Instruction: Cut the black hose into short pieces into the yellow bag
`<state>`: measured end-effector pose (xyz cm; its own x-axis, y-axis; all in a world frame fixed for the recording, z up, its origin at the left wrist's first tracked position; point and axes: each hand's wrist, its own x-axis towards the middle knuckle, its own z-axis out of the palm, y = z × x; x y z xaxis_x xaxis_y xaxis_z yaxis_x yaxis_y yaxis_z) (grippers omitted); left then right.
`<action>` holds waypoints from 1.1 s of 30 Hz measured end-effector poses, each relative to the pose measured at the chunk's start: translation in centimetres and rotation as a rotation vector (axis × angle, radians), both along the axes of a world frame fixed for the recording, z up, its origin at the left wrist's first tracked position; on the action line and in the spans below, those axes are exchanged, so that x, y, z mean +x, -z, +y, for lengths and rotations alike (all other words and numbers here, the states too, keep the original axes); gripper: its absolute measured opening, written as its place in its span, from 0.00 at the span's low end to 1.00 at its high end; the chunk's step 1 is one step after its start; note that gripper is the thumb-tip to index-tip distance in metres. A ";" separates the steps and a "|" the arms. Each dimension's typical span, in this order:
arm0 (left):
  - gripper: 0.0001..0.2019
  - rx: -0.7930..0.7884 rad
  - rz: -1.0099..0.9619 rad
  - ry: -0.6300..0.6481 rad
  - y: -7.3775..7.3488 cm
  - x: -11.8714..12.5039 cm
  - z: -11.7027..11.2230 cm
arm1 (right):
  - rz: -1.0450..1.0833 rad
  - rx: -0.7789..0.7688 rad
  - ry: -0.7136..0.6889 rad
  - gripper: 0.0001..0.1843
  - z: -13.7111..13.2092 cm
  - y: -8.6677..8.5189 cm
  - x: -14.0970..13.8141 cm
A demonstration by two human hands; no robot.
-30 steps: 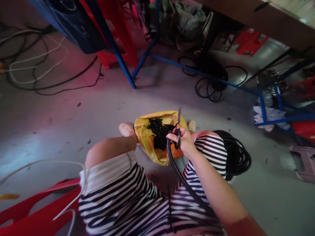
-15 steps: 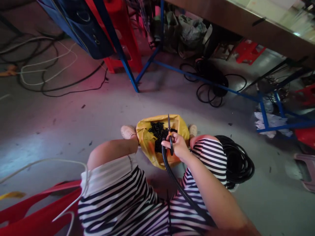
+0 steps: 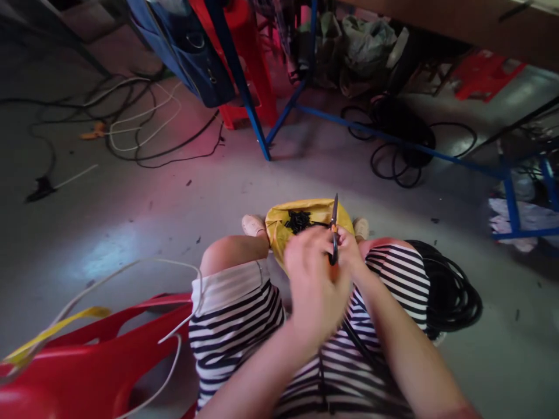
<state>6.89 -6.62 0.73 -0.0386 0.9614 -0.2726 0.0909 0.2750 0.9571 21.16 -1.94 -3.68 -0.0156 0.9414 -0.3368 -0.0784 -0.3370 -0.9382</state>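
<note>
My right hand point(image 3: 350, 251) is closed around a pair of scissors point(image 3: 334, 215) with black and orange handles, blades pointing away from me. A black corrugated tube point(image 3: 357, 340) runs from the hands back across my lap; its upper end is hidden behind my left hand. My left hand point(image 3: 317, 279) is smeared by motion just beside the scissors, and whether its fingers hold anything does not show. Below both hands, between my feet, stands an open yellow bag point(image 3: 276, 224) containing many short black tube pieces point(image 3: 299, 222).
A coil of black tube point(image 3: 452, 291) lies right of my knee. At left is a red plastic stool point(image 3: 82, 372) with a white cable point(image 3: 144, 262) above it. Ahead are a blue table frame point(image 3: 262, 137), a hanging blue bag point(image 3: 192, 64) and cables on the floor.
My left hand has come into view and moved up to the scissors and tube in my right hand. The whole view has shifted, so things appear farther right.
</note>
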 end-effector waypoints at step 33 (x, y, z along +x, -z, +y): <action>0.14 -0.095 -0.217 0.149 0.2 -4.9 5.4 | 0.010 -0.083 -0.011 0.25 -1.1 -3.5 1.2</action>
<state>2.00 -1.25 0.54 0.1698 0.9218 -0.3486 -0.0669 0.3637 0.9291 22.39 -3.02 -0.21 -0.0291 0.9100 -0.4135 -0.0837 -0.4145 -0.9062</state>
